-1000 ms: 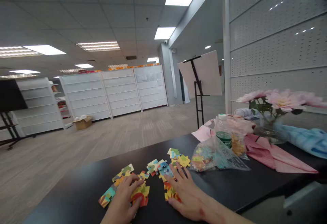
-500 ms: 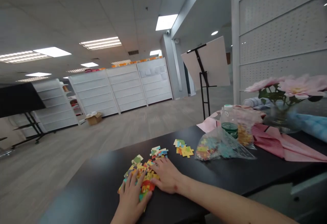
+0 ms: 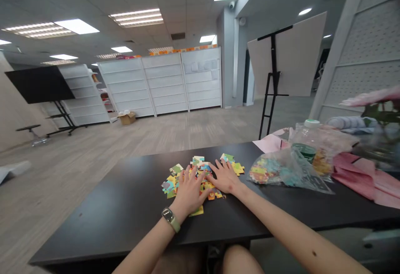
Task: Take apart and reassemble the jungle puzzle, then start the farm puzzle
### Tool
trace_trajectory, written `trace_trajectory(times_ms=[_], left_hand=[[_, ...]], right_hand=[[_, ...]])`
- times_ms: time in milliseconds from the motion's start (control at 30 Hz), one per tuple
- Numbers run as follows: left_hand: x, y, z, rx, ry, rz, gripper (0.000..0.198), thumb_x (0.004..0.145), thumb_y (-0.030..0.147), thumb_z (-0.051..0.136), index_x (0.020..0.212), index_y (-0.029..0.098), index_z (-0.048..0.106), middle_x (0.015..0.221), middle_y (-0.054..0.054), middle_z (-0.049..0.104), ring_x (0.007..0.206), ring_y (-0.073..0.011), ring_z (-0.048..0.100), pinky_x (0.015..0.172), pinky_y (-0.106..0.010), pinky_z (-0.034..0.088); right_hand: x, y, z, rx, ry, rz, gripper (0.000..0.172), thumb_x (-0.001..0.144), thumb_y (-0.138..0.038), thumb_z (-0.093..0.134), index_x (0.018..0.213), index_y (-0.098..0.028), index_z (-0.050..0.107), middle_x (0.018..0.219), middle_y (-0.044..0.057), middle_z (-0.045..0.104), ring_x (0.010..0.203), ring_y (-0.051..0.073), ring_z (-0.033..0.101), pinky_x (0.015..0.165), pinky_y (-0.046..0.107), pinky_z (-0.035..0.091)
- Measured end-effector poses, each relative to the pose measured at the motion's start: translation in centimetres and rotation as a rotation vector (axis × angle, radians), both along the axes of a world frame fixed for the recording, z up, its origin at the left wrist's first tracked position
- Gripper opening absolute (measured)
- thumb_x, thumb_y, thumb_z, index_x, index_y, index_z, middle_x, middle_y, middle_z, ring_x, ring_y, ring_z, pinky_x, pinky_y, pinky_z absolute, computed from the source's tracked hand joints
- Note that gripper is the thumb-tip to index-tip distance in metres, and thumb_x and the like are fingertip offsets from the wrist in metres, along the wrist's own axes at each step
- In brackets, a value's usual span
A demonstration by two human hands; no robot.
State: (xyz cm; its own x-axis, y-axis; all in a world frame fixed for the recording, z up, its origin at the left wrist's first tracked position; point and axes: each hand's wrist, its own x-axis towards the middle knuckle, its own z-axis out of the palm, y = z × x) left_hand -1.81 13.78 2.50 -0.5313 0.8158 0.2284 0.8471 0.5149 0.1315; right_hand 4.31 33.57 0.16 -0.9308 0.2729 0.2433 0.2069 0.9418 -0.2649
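Observation:
Several colourful jigsaw pieces (image 3: 170, 184) lie in a loose heap on the black table (image 3: 125, 207). My left hand (image 3: 189, 191), a watch on its wrist, lies flat on the heap with fingers spread. My right hand (image 3: 224, 177) rests flat on the heap's right side, fingers stretched towards more pieces (image 3: 235, 166) at the back. Neither hand grips anything.
A clear plastic bag of puzzle pieces (image 3: 281, 173) lies right of the hands, with a green-capped bottle (image 3: 308, 140) behind it. Pink cloth (image 3: 359, 174) and a vase of pink flowers (image 3: 381, 132) fill the table's right end. An easel (image 3: 275, 78) stands beyond the table.
Both hands have slid together, gathering the spread pieces into a tighter heap. The camera has tilted down and drawn back, so more of both arms shows.

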Motion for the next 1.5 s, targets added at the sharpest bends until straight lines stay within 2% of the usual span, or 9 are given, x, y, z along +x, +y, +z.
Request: trace_trajectory(times_ms=[133, 200, 300, 433, 667, 967, 1133, 1367, 1500], left_hand=[[-3.3, -1.7, 0.4, -0.042, -0.067, 0.044, 0.079, 0.090, 0.078, 0.047, 0.157, 0.037, 0.039, 0.166, -0.010, 0.032, 0.153, -0.0464, 0.020, 0.119, -0.070, 0.015], [-4.8, -3.1, 0.3, -0.062, -0.093, 0.079, 0.080, 0.090, 0.080, 0.046, 0.156, 0.036, 0.041, 0.165, -0.012, 0.033, 0.152, -0.0487, 0.021, 0.115, -0.076, 0.016], [-6.0, -4.5, 0.0, -0.086, -0.122, 0.111, 0.077, 0.091, 0.078, 0.044, 0.155, 0.036, 0.042, 0.164, -0.011, 0.036, 0.150, -0.0478, 0.026, 0.112, -0.079, 0.020], [-5.8, -4.9, -0.5, -0.065, -0.117, 0.131, 0.069, 0.096, 0.072, 0.039, 0.154, 0.036, 0.043, 0.163, -0.008, 0.039, 0.151, -0.0420, 0.027, 0.116, -0.075, 0.020], [-5.3, -4.9, -0.9, 0.015, -0.119, 0.131, 0.064, 0.097, 0.069, 0.041, 0.150, 0.034, 0.050, 0.159, -0.008, 0.045, 0.149, -0.0389, 0.031, 0.118, -0.070, 0.020], [-4.7, -4.6, -0.2, 0.139, -0.153, 0.144, 0.054, 0.096, 0.060, 0.047, 0.140, 0.031, 0.061, 0.149, -0.009, 0.055, 0.144, -0.0340, 0.040, 0.120, -0.068, 0.019], [-4.7, -4.4, 0.1, 0.124, -0.149, 0.148, 0.049, 0.097, 0.056, 0.047, 0.136, 0.031, 0.064, 0.147, -0.008, 0.058, 0.141, -0.0321, 0.045, 0.119, -0.067, 0.022], [-5.0, -4.5, -0.4, 0.080, -0.127, 0.143, 0.048, 0.099, 0.052, 0.046, 0.138, 0.031, 0.061, 0.151, -0.007, 0.055, 0.143, -0.0312, 0.044, 0.120, -0.064, 0.023], [-4.9, -4.8, -0.7, 0.050, -0.108, 0.117, 0.051, 0.099, 0.054, 0.045, 0.142, 0.030, 0.058, 0.153, -0.008, 0.053, 0.143, -0.0318, 0.044, 0.121, -0.062, 0.024]], right_hand=[[-0.1, 0.1, 0.2, 0.012, 0.002, 0.088, 0.065, 0.097, -0.062, 0.047, 0.148, -0.021, 0.053, 0.153, 0.017, 0.051, 0.147, 0.038, 0.035, 0.120, 0.055, 0.020], [0.0, 0.1, 0.5, 0.010, 0.027, 0.151, 0.055, 0.098, -0.055, 0.050, 0.142, -0.022, 0.058, 0.147, 0.015, 0.058, 0.141, 0.032, 0.046, 0.118, 0.048, 0.028], [0.2, 0.0, 1.0, 0.001, 0.080, 0.226, 0.039, 0.099, -0.042, 0.053, 0.129, -0.022, 0.066, 0.133, 0.012, 0.067, 0.127, 0.027, 0.058, 0.110, 0.039, 0.038], [0.4, -0.2, 1.2, -0.011, 0.136, 0.250, 0.031, 0.097, -0.034, 0.054, 0.121, -0.020, 0.068, 0.122, 0.011, 0.071, 0.119, 0.027, 0.062, 0.105, 0.038, 0.042], [0.5, -0.2, 1.3, -0.026, 0.141, 0.253, 0.033, 0.096, -0.032, 0.053, 0.121, -0.019, 0.069, 0.125, 0.012, 0.070, 0.120, 0.027, 0.061, 0.105, 0.038, 0.042], [0.6, -0.2, 1.5, -0.010, 0.104, 0.231, 0.035, 0.095, -0.032, 0.050, 0.123, -0.018, 0.068, 0.120, 0.011, 0.071, 0.116, 0.026, 0.063, 0.102, 0.036, 0.043], [0.4, -0.1, 1.3, -0.031, 0.132, 0.236, 0.035, 0.093, -0.031, 0.052, 0.121, -0.018, 0.069, 0.119, 0.011, 0.071, 0.114, 0.027, 0.063, 0.101, 0.035, 0.043], [0.6, -0.2, 1.1, -0.074, 0.156, 0.257, 0.034, 0.093, -0.030, 0.053, 0.121, -0.018, 0.068, 0.118, 0.012, 0.071, 0.114, 0.027, 0.063, 0.102, 0.035, 0.042], [0.9, -0.3, 1.2, -0.085, 0.179, 0.276, 0.029, 0.092, -0.026, 0.052, 0.114, -0.019, 0.070, 0.115, 0.010, 0.072, 0.112, 0.026, 0.063, 0.100, 0.035, 0.043]])
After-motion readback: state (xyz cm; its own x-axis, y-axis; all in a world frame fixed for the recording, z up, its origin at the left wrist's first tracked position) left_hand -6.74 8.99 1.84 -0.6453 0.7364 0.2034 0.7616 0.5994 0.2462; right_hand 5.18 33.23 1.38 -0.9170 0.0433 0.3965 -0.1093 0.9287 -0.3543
